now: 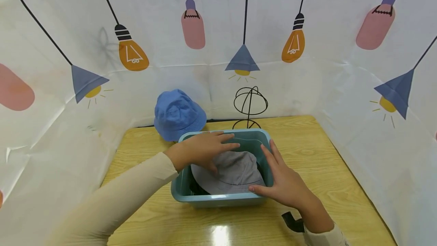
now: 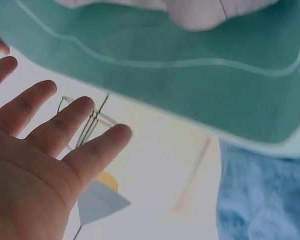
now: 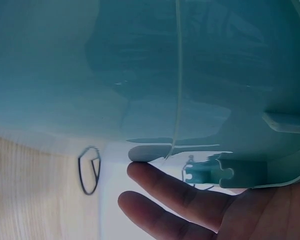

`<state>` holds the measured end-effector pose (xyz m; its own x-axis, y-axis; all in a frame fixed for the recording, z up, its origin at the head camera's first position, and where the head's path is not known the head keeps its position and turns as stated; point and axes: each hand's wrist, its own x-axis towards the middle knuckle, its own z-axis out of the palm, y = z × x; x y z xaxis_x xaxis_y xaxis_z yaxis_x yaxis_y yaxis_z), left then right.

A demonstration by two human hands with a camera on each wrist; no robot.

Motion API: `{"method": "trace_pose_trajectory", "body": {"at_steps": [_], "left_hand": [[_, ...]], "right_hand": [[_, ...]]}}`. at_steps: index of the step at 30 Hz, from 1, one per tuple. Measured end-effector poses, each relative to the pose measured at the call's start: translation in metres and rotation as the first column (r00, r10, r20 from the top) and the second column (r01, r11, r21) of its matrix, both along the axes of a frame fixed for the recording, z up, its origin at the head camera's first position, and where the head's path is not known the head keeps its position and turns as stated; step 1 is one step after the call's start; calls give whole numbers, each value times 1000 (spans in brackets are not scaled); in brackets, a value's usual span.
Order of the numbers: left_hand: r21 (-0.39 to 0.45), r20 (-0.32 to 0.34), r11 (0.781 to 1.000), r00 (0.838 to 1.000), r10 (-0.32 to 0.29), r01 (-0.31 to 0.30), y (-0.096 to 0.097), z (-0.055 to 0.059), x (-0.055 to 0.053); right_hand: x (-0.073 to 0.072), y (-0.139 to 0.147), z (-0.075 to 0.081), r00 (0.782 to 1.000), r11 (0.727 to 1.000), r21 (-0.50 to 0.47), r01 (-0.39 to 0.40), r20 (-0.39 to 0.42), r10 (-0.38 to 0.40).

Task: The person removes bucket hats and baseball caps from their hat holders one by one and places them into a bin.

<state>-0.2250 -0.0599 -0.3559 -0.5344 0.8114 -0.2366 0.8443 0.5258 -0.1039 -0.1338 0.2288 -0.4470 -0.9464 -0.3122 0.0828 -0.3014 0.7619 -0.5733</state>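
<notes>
A grey bucket hat (image 1: 232, 172) lies inside a teal plastic bin (image 1: 218, 197), with something dark partly hidden beneath it. Over the bin's left half reaches my left hand (image 1: 206, 148), fingers spread and nothing in them; its palm and straight fingers (image 2: 92, 162) also show in the left wrist view. My right hand (image 1: 285, 181) is at the bin's right end, its thumb near the front rim corner and its fingers stretched along the outside. In the right wrist view, the fingers (image 3: 182, 192) lie straight beside the teal wall (image 3: 140, 75).
A blue bucket hat (image 1: 177, 115) sits behind the bin at the left. Behind it to the right stands a black wire hat stand (image 1: 249, 104). A black strip (image 1: 293, 223) lies near my right wrist on the wooden table (image 1: 324, 170). Lamp-printed white cloth (image 1: 218, 83) hangs around the table.
</notes>
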Motion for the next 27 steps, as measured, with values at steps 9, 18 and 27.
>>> {"method": "trace_pose_trajectory", "body": {"at_steps": [9, 18, 27], "left_hand": [[70, -95, 998, 995, 16, -9, -14, 29, -7], [137, -202, 988, 975, 95, -68, -35, 48, -25], [211, -259, 966, 944, 204, -151, -60, 57, -46]], "right_hand": [[-1, 0, 0, 1000, 1000, 1, 0, -5, 0], [0, -1, 0, 1000, 1000, 4, 14, 4, -14], [2, 0, 2, 999, 1000, 2, 14, 35, -14]]}}
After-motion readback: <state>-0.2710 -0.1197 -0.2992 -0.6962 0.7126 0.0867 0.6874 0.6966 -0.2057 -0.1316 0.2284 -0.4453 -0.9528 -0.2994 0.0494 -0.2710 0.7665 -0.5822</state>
